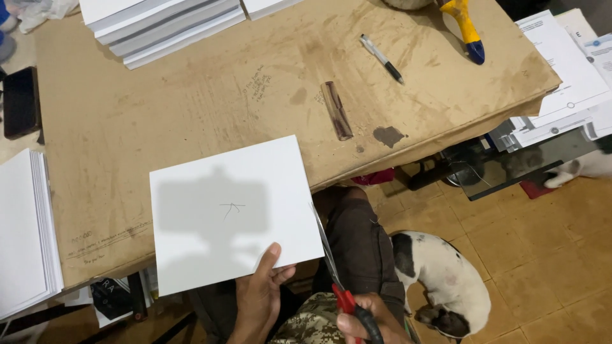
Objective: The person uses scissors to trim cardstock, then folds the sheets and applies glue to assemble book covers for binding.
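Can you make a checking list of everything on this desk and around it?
Surface: table covered in stained brown board.
Job's things: white card with a small pen mark; red-handled scissors at its right edge.
Clutter: paper stacks, comb, pen, yellow-handled tool.
Grippers: left hand holds the card; right hand holds the scissors.
Cables: nothing seen.
Surroundings: black-and-white dog lying on the tiled floor.

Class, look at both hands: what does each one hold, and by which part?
The left hand pinches the white square sheet of card at its lower edge. The right hand grips the red-handled scissors by the handles.
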